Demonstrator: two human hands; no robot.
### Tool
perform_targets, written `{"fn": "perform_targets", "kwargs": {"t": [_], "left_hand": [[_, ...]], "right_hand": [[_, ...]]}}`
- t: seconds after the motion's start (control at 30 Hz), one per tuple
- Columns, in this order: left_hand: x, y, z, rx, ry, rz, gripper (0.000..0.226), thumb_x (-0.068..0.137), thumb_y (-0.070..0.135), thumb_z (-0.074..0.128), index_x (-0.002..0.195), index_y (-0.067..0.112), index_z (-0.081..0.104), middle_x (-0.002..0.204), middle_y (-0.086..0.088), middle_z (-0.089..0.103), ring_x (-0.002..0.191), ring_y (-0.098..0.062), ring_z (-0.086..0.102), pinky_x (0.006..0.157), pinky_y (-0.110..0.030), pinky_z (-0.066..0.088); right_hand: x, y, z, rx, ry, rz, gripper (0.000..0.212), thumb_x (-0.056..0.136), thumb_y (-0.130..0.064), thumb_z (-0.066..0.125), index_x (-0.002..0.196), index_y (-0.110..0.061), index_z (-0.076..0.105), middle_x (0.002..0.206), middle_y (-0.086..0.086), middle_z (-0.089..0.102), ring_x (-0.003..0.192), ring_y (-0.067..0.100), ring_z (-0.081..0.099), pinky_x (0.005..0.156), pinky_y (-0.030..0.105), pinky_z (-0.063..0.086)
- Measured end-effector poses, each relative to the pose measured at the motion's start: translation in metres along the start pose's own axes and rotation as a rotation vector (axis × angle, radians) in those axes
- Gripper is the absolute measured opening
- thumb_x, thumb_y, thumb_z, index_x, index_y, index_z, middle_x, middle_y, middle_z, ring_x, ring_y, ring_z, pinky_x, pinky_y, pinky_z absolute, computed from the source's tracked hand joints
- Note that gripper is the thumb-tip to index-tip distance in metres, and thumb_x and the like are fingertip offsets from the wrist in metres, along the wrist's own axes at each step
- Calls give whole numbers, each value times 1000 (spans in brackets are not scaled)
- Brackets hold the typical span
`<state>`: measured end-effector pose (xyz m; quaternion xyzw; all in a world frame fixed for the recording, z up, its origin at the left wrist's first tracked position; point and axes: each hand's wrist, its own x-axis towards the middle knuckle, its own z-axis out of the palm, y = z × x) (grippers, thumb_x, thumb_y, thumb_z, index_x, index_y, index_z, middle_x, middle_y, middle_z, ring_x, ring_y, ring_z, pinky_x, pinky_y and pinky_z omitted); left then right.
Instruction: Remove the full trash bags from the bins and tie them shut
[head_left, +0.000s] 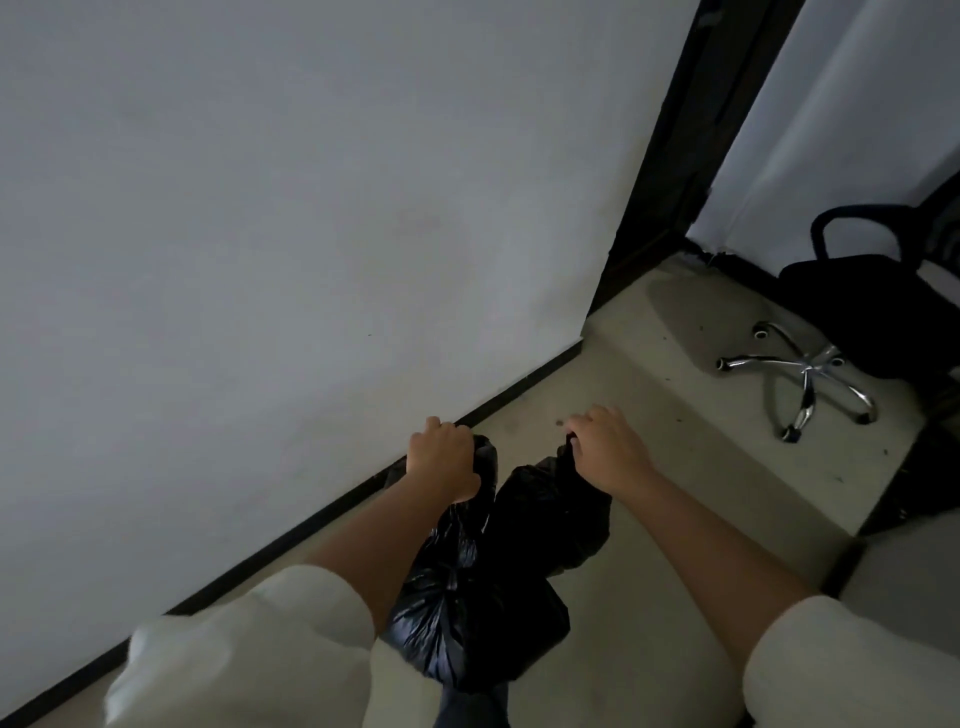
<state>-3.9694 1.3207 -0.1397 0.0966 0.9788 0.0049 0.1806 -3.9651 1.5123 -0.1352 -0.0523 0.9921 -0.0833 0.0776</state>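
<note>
I have a crumpled black plastic trash bag (470, 618) hanging between my forearms, just above the pale tiled floor (649, 441) and close to the white wall (311, 208) with its dark skirting. No bin shows in view, so I judge the bag is already out and I am at the tying step. My left hand (441, 457) has its grip clenched round one gathered ear of the bag's mouth; my right hand (602, 447) is grasping the other ear, fingers curled over the plastic. The two ears stand apart.

To do this well, I would pull both ears up evenly so the load settles low, cross them close to the contents, and cinch tight before a second knot. Thin film may tear if I yank one side. A black office chair with a chrome star base (810, 374) stands well apart to the right.
</note>
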Motion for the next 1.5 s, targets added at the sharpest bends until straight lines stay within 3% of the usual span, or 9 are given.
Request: {"fn": "perform_targets", "kwargs": {"t": [0.1,0.2,0.4,0.63,0.87,1.03,1.17,1.5], "left_hand": [[77,17,4,9,-73,35,48,83,33,57,121,7,44,124,-12,50,119,-29,40,93,-37,41],[142,28,9,46,-163,60,47,83,29,56,123,7,43,129,-13,48,123,-29,38,96,-38,40],[248,48,21,140,-264,99,41,87,24,52,123,7,41,127,-12,46,119,-28,38,96,-35,37],[373,80,53,148,-381,-25,42,87,18,54,124,6,39,128,-13,44,121,-29,38,96,-36,37],[473,104,126,69,-407,-232,30,89,13,45,118,6,44,124,-12,49,118,-29,41,90,-36,38],[518,108,180,60,-435,-326,45,80,18,59,120,8,41,124,-9,48,116,-26,42,89,-34,38],[536,120,214,23,-462,-339,42,81,16,58,119,7,41,122,-11,48,114,-28,43,91,-36,39],[535,152,231,-138,-463,-341,45,83,18,56,123,8,38,126,-11,45,116,-28,41,93,-37,37]], "right_hand": [[72,46,7,0,-73,40,22,91,-7,37,104,-5,55,110,15,53,110,27,42,81,35,42],[133,83,16,15,-193,65,30,92,-7,36,117,-6,52,118,15,52,115,28,40,89,34,39],[246,147,31,52,-384,38,32,94,-8,36,123,-8,50,124,16,49,120,31,37,92,36,39],[383,234,82,16,-538,-50,32,96,-14,37,126,-9,48,126,14,51,122,31,39,98,35,38],[479,281,166,-41,-671,-174,35,95,-16,38,129,-9,46,131,13,48,124,31,37,99,34,37],[525,304,228,-81,-696,-202,35,94,-16,40,127,-8,48,128,16,49,123,32,38,99,37,39],[541,319,256,-73,-684,-197,38,93,-15,41,131,-8,46,129,17,49,123,34,39,99,37,39],[543,343,254,23,-624,-182,38,90,-9,46,128,-5,48,135,18,42,127,32,37,103,35,35]]}}
